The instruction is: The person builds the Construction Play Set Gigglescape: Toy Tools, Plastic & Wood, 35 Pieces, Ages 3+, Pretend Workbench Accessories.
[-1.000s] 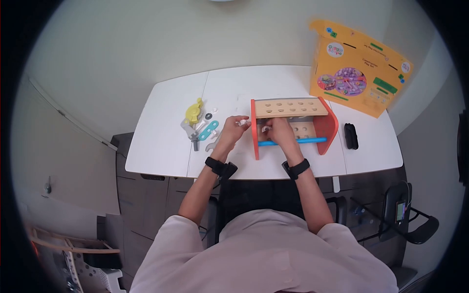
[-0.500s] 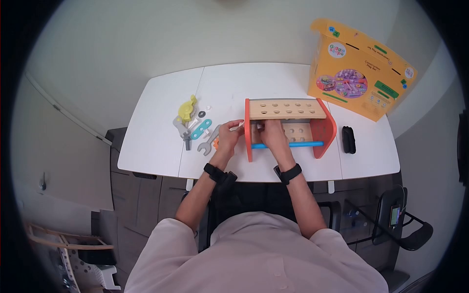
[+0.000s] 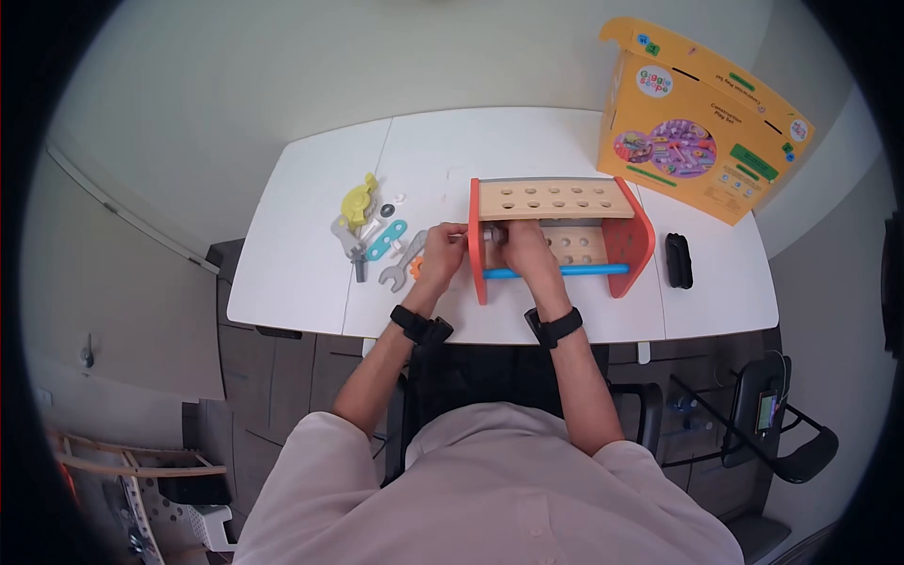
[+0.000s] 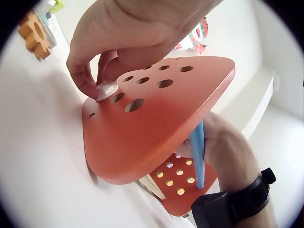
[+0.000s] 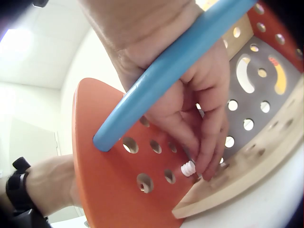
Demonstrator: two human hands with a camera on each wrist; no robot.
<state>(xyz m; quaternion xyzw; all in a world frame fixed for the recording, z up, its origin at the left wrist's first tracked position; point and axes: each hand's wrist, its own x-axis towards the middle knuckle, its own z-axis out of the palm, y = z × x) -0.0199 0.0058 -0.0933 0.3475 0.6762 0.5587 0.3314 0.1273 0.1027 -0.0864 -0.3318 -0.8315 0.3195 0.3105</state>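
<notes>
My left hand [image 4: 128, 33] pinches the head of a white screw [image 4: 107, 90] against the outer face of the red side panel [image 4: 137, 137] of a toy workbench. In the right wrist view, the white threaded end [image 5: 188, 168] sticks out on the panel's inner side. My right hand [image 5: 190, 95] is inside the bench behind the blue bar [image 5: 161, 76], its fingers bent beside that thread. Whatever its fingertips hold is mostly hidden. In the head view, the wooden top [image 3: 556, 200] spans above my right hand.
Left of the bench on the white table [image 3: 508, 141] lie a grey wrench [image 3: 400, 268], a teal strip [image 3: 386, 241], an orange piece [image 3: 417, 268] and a yellow toy part [image 3: 358, 202]. A yellow box [image 3: 697, 122] and a black case [image 3: 678, 261] are at the right.
My left hand has moved from beside the bench to its left panel, bringing the white screw there. My right hand has shifted slightly left inside the bench, towards that panel.
</notes>
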